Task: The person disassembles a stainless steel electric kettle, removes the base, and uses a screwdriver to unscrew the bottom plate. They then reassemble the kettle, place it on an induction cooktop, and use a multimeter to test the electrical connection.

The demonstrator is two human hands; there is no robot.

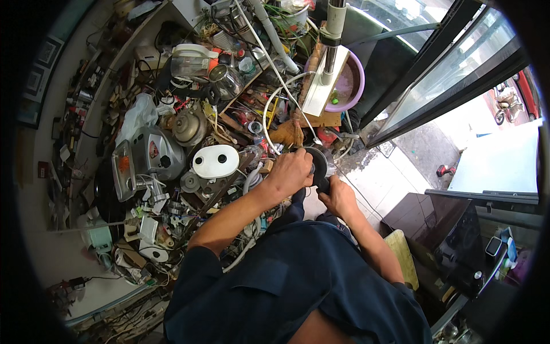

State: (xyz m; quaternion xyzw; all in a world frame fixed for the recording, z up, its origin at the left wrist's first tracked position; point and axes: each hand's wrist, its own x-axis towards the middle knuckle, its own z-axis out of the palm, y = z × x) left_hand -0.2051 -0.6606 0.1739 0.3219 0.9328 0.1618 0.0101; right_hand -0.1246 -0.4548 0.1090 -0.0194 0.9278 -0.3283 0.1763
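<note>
A: How should this grip go? The left hand (pixel 291 171) is clenched over the top of the dark round appliance part (pixel 318 165); the right hand (pixel 339 198) curls around its lower end.

B: I'd judge it best to keep the upper hand steady and let the lower one do any twisting; keep the white cord (pixel 274 97) from snagging.

A: Where does the part sit against the fingers?

B: Between both hands, above the knees; left fingers wrap its near rim, right fingers grasp underneath; the white lid (pixel 215 161) lies well to the left.
</note>
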